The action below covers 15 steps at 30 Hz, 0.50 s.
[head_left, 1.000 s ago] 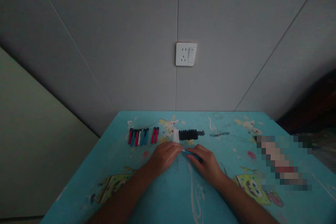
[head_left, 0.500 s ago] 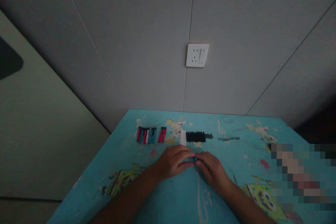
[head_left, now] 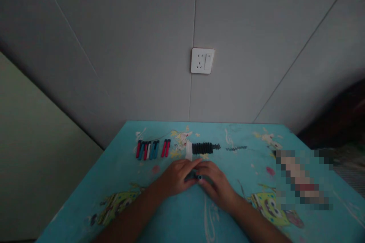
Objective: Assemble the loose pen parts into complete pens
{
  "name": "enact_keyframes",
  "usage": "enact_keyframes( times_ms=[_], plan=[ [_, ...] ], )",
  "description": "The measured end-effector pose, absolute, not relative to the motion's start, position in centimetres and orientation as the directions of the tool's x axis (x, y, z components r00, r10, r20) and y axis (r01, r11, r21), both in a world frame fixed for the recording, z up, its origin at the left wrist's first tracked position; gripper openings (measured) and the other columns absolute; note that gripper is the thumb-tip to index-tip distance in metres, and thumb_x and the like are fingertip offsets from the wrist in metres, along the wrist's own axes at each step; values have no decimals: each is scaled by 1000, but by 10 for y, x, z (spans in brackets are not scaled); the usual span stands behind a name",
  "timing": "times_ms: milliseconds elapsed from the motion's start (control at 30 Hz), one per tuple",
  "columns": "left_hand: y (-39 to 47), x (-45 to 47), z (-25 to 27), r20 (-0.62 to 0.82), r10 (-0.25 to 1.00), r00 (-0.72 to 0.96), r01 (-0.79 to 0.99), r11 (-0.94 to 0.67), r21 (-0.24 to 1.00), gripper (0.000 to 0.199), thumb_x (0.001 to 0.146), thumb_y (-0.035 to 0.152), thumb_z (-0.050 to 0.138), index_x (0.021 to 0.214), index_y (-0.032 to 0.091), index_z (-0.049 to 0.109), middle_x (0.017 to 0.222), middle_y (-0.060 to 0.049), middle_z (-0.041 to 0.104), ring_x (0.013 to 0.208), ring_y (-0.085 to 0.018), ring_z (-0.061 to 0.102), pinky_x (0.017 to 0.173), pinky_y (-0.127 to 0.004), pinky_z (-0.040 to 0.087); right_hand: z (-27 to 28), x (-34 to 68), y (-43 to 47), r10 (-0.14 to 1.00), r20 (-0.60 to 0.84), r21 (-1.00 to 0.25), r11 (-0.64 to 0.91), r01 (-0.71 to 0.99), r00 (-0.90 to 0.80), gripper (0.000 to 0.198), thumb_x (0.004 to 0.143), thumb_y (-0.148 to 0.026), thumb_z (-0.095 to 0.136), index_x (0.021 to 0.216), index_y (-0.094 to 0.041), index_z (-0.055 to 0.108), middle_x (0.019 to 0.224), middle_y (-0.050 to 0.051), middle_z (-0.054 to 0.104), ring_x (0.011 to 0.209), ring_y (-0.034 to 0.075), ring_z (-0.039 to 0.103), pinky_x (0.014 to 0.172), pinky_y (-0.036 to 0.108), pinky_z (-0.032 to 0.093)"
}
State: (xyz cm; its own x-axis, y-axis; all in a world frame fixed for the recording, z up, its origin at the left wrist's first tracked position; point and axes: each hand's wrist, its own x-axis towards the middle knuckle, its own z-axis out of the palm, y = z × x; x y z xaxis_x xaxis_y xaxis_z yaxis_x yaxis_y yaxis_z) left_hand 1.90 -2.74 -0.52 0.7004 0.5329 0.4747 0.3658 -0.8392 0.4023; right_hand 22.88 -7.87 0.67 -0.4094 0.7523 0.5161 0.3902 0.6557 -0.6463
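Observation:
Low over the front middle of the table, my left hand [head_left: 176, 177] and my right hand [head_left: 216, 183] meet fingertip to fingertip. Between them lies a small dark blue tube [head_left: 199, 177], its round open end facing me. My left fingers close round its left part, and my right fingertips pinch its right end. Much of the tube is hidden by fingers. Just beyond my hands is a bundle of thin white sticks [head_left: 188, 151], with a row of black tubes [head_left: 202, 148] beside it.
Several red, blue and white pen-like tubes with dark ends [head_left: 147, 150] lie at the left, with two red ones [head_left: 165, 148] apart. Small dark pieces [head_left: 236, 148] form a line at the right. A wall socket [head_left: 202, 60] is above the patterned table [head_left: 159, 220]. A pixelated patch covers the right side.
The camera view has turned slightly right, so everything sits further left. My fingers have shifted round the blue tube, and its open end now shows toward me.

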Motion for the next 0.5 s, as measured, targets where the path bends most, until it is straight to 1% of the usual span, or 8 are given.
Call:
enact_keyframes(
  times_ms=[67, 133, 200, 267, 333, 400, 500],
  plan=[
    [-26, 20, -10, 442, 539, 717, 368, -831, 417, 66, 90, 32, 58, 147, 21, 28, 112, -10, 65, 99, -21, 63, 88, -37, 54, 10, 227, -77, 750, 517, -656, 657, 372, -412, 20, 93, -27, 56, 112, -24, 59, 113, 9, 62, 109, 21, 57, 96, 39, 46],
    [-25, 20, -12, 458, 512, 727, 352, -850, 392, 62, 91, 27, 56, 147, 19, 30, 111, -11, 66, 99, -21, 63, 87, -37, 54, 13, 228, -76, 773, 501, -680, 630, 375, -390, 20, 93, -29, 56, 111, -23, 60, 110, 9, 62, 106, 21, 57, 93, 38, 47],
    [-25, 20, -11, 509, 490, 707, 349, -869, 351, 48, 91, 22, 53, 138, 18, 43, 106, -11, 66, 98, -22, 62, 87, -38, 54, 15, 229, -75, 805, 476, -700, 590, 403, -353, 20, 93, -30, 55, 111, -22, 59, 107, 8, 63, 103, 20, 58, 92, 37, 47],
    [-24, 19, -8, 549, 503, 668, 375, -864, 335, 30, 91, 19, 52, 121, 17, 55, 100, -11, 66, 96, -22, 62, 87, -38, 52, 15, 231, -74, 838, 436, -712, 545, 443, -328, 19, 95, -30, 52, 110, -21, 61, 103, 7, 65, 99, 19, 59, 90, 35, 47],
    [-20, 16, -4, 574, 548, 608, 429, -836, 343, 19, 91, 19, 51, 108, 17, 58, 95, -10, 65, 95, -22, 61, 88, -39, 51, 12, 233, -71, 859, 393, -705, 511, 491, -329, 19, 97, -30, 49, 104, -21, 64, 97, 6, 66, 96, 18, 59, 89, 34, 46],
    [-14, 11, -4, 584, 619, 525, 517, -777, 358, 14, 91, 20, 50, 101, 17, 58, 92, -10, 64, 93, -22, 61, 86, -38, 51, 6, 233, -68, 868, 360, -674, 495, 548, -341, 19, 96, -30, 49, 101, -21, 66, 95, 6, 66, 95, 18, 59, 88, 34, 46],
    [-1, 3, -9, 568, 724, 391, 642, -657, 396, 14, 91, 25, 50, 97, 16, 58, 86, -8, 63, 83, -20, 62, 78, -34, 51, -2, 227, -62, 878, 331, -597, 478, 645, -344, 21, 93, -31, 55, 109, -21, 65, 98, 7, 64, 97, 20, 58, 89, 36, 45]
  ],
)
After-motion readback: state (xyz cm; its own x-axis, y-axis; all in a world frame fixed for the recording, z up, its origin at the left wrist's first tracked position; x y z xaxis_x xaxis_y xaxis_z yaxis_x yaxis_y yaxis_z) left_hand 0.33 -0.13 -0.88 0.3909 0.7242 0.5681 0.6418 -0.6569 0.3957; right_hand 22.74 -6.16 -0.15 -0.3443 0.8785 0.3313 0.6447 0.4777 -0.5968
